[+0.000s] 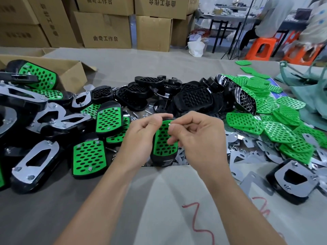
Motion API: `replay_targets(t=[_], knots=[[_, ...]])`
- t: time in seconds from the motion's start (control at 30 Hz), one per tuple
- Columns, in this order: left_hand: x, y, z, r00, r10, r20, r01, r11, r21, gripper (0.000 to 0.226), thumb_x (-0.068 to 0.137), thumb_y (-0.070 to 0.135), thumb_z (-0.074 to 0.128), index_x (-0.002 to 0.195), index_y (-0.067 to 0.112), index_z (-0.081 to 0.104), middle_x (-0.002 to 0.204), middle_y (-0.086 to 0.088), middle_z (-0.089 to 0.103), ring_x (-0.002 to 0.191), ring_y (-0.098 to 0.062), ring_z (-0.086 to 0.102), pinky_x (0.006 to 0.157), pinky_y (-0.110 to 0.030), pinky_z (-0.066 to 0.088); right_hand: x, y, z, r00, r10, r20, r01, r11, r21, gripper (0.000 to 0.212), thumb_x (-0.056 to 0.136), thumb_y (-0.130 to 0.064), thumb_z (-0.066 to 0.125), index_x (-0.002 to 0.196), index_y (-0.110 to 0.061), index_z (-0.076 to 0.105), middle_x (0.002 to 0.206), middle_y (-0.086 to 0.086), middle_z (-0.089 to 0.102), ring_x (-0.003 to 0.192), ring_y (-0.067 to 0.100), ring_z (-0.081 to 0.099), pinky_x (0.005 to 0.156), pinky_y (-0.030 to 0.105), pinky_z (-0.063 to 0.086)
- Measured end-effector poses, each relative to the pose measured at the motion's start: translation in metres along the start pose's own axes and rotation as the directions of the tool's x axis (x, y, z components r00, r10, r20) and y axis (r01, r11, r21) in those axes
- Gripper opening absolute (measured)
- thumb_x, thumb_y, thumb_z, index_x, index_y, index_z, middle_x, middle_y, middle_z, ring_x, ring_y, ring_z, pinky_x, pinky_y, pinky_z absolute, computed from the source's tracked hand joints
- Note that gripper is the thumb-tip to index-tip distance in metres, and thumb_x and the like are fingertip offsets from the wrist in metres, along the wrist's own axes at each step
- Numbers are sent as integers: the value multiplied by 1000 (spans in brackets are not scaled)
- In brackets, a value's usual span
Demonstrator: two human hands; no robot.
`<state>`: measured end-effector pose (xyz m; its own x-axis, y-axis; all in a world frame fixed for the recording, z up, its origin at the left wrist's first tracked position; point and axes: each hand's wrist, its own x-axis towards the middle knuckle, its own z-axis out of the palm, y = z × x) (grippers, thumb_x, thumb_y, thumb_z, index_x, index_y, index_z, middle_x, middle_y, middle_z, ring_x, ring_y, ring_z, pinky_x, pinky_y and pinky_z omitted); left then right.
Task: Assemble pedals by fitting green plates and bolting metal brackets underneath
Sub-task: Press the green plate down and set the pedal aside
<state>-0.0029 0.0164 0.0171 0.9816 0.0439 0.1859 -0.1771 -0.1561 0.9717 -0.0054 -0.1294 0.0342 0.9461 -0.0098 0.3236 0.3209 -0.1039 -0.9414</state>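
left hand (141, 137) gripped the side of a black plastic green-plated pedal (163, 144), likely stiff and light. right hand (196, 137) pinched a tiny silver bolt (169, 124).

Two hands, the left hand (141, 138) and the right hand (200, 138); one pedal (164, 145) between them, one small bolt (169, 123) at its top. Two orange stools (261, 48) behind. Green plates (247, 121): too many to count.

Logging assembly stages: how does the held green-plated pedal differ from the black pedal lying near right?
Face: the held green-plated black pedal shows its green plate; the near-right black pedal shows its metal bracket. Support: the left hand grips the held pedal; the near-right pedal lies on the table. Both bodies are black.
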Motion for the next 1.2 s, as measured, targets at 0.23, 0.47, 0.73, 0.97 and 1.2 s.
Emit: replay_targets(t=[0.23, 0.47, 0.73, 0.97, 1.2], knots=[[-3, 0, 5, 975, 167, -145, -125, 957, 260, 35, 99, 36, 44, 105, 31, 78, 97, 22, 75, 100, 4, 65, 89, -20, 47, 0, 8, -1, 995, 44, -91, -39, 997, 60, 20, 80, 1, 76, 71, -17, 73, 59, 4, 71, 54, 18, 70, 50, 23, 50], [-8, 0, 13, 946, 249, -210, -159, 916, 369, 34, 100, 33, 44, 106, 29, 78, 92, 20, 74, 91, 8, 63, 76, -10, 43, -6, 8, 7, 976, -182, -119, 137, 941, -310, 13, 82, -14, 72, 82, -26, 66, 66, -11, 69, 60, 13, 70, 60, 39, 59], [-10, 3, 7, 948, 263, -178, -162, 883, 441, 34, 103, 35, 43, 109, 28, 76, 87, 12, 74, 83, -5, 64, 75, -20, 46, 1, 1, -4, 975, 202, 91, -219, 937, 273, 22, 82, 7, 71, 70, -11, 70, 62, 14, 70, 51, 20, 67, 46, 22, 46], [-15, 12, 6, 947, 305, -104, -195, 800, 567, 35, 100, 42, 48, 120, 26, 73, 80, 5, 74, 79, -9, 60, 70, -14, 40, -1, 1, 0, 993, 43, -108, -68, 967, -244, 19, 81, -4, 67, 70, -19, 64, 54, -3, 67, 51, 16, 67, 54, 32, 51], [-15, 20, 9, 968, 234, -92, -142, 810, 569, 30, 95, 37, 60, 121, 30, 72, 77, 8, 72, 72, -9, 58, 68, -15, 39, -2, -2, 0, 982, -184, -40, 128, 807, -576, 16, 83, -7, 64, 72, -16, 57, 53, -2, 57, 50, 15, 52, 51, 25, 39]])
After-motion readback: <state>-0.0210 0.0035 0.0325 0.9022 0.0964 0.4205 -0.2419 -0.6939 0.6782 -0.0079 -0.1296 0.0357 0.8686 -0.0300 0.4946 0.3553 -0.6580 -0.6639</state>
